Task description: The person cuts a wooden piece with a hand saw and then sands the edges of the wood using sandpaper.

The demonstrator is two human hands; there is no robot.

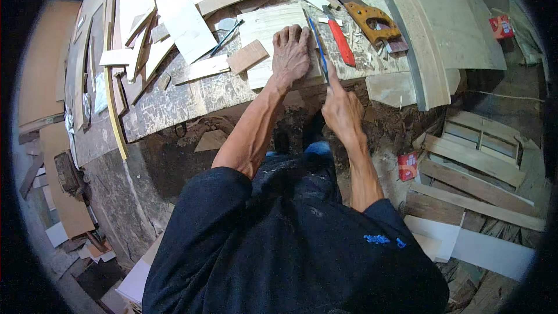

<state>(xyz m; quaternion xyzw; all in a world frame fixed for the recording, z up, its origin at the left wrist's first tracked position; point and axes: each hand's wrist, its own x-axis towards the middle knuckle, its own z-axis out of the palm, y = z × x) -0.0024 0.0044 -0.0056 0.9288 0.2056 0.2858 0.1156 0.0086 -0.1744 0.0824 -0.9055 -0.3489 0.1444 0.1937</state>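
My left hand [292, 53] presses flat on a pale wooden board [261, 23] at the bench's front edge, its fingers spread and pointing away from me. A slim blue blade-like tool [318, 40] stands along the right edge of that board, and my right hand [342, 109] is closed around its near end. Whether the blade touches the wood I cannot tell. Beside my left hand, a small brown wood block [248, 56] rests partly on the board. A red utility knife [341, 42] lies to the right of the blue tool.
A handsaw [372, 20] with a yellow-brown handle lies at the right of the cluttered workbench [192, 102]. Wood offcuts [189, 32] and a thin dark-blue stick [226, 38] cover its left. A long curved panel [415, 40] borders it on the right. Wooden frames [476, 151] lean at lower right.
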